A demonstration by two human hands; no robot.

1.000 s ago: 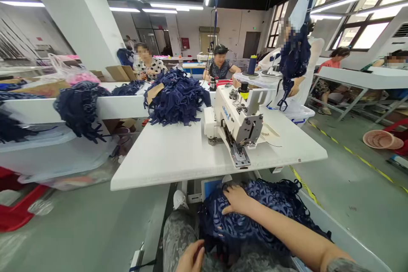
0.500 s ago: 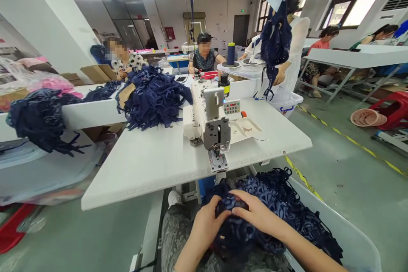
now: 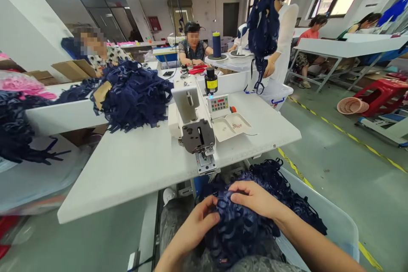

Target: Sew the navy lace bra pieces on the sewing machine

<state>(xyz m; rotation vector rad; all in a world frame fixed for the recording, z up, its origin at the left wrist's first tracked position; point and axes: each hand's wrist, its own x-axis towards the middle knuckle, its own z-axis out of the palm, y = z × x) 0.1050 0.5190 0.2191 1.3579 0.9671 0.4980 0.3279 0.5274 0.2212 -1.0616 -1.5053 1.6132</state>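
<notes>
On my lap lies a bundle of navy strappy garment pieces (image 3: 239,233), with loops and thin straps hanging loose. My left hand (image 3: 200,221) curls round the bundle's left edge, fingers at the top and thumb lower down. Across its top, my right hand (image 3: 253,197) pinches the fabric between thumb and fingers. More navy straps (image 3: 290,195) fill a clear plastic tub (image 3: 338,216) at my right. Just ahead of the hands stands a sewing machine (image 3: 196,131), its presser foot and needle plate (image 3: 205,162) at the table's front edge.
On the white table (image 3: 140,157) lie a large navy heap (image 3: 134,93) and a divided tray (image 3: 231,126) of small parts. A control panel (image 3: 218,103) sits behind the tray. Navy garments (image 3: 263,25) hang at back right. Several co-workers sit or stand beyond.
My hands have moved apart slightly, and more of the bundle shows between and below them. The whole scene has shifted left in view as the head turned.
</notes>
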